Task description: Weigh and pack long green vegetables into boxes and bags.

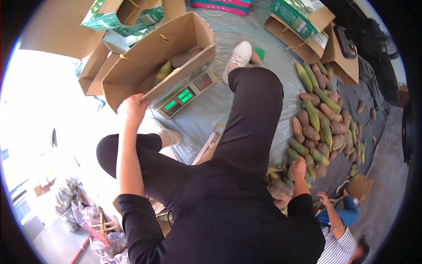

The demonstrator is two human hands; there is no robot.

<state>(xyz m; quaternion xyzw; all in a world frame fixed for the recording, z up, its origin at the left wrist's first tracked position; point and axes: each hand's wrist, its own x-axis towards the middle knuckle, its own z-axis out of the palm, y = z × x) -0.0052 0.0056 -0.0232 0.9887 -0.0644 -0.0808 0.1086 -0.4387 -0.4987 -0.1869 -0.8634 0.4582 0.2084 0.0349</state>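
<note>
My left hand (132, 108) grips the near rim of an open cardboard box (119, 83). That box stands tilted on a scale (186, 95) whose display glows green. Inside lie a green radish (163, 72) and a brownish-pink root (187, 57). On my right, my right hand (299, 169) is closed at the near edge of a pile of long green radishes (313, 115) and brownish-pink roots (311, 133). What its fingers hold, if anything, is hidden.
Green printed cartons (127, 20) stand far left, with another green carton (303, 20) far right. A pink box (222, 5) is at the far edge. Plastic bags (79, 211) lie at the lower left. Another person (336, 226) sits at the lower right beside the pile.
</note>
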